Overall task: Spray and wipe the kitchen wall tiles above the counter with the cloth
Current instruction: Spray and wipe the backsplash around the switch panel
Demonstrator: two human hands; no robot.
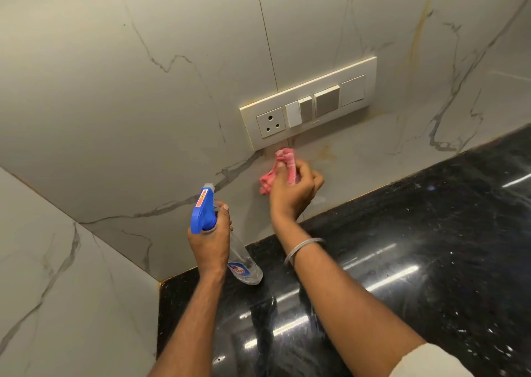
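Head view, 1 camera only.

**Grip.** The right hand [293, 192] has its fingers curled round a bunched pink cloth [283, 163] and presses it against the wall tiles [143, 103], just below the switch plate [309, 103]. The left hand [208, 241] grips the neck of the spray bottle [204, 212], nozzle aimed at the wall. The bottle is tilted, and whether its base touches the counter [431, 233] cannot be told.

**Progress.** Judged as mid-wipe on 1 small patch. A yellowish stain [327, 153] lies just right of the cloth, and a long yellow streak [422, 25] runs up the tile at upper right. Discolouration also rims the plate. Most of the wall appears unwiped. Whether the tile is wet with spray cannot be told.

**Edges.**
1. The lower edge of the plate is just above the cloth. It carries a socket [271, 122], so spray and a wet cloth are a likely hazard there.
2. The tile-to-counter joint runs close below the right hand.
3. The corner with the side wall [57, 261] lies left of the bottle.

**Open room.** Bare tile extends widely right of the cloth and above the plate. No objects on the visible counter obstruct either arm. The bottle in the left hand sits near the right forearm, so a leftward sweep looks tight.
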